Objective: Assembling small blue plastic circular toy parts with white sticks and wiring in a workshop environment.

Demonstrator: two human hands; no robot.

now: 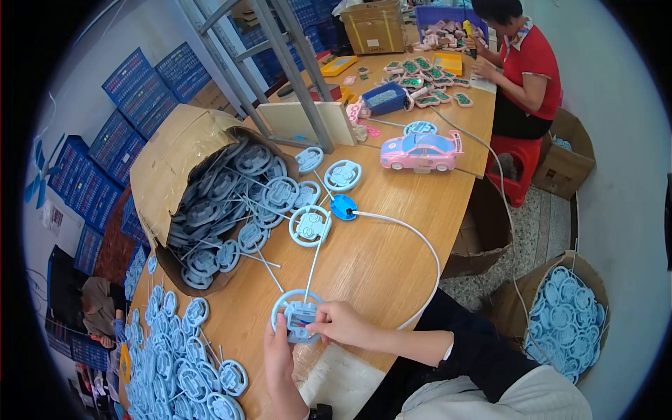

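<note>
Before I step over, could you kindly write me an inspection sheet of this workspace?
Surface: wood-toned table, with a pink toy car on it.
Work in hand: blue toy steering wheel.
Clutter: wheel pile at left; open cardboard box crammed with more wheels.
Grips: left grip on the wheel's left side; right grip at its centre.
Cables: white cable curving from a blue disc; another cord past the table's right edge.
Surroundings: co-worker in red, far end; carton of wheels on the floor, right.

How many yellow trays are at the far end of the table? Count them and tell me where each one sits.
2: one near the left side of the cardboard box, one behind the pink pieces near the seated co-worker. Others may be hidden.
</note>
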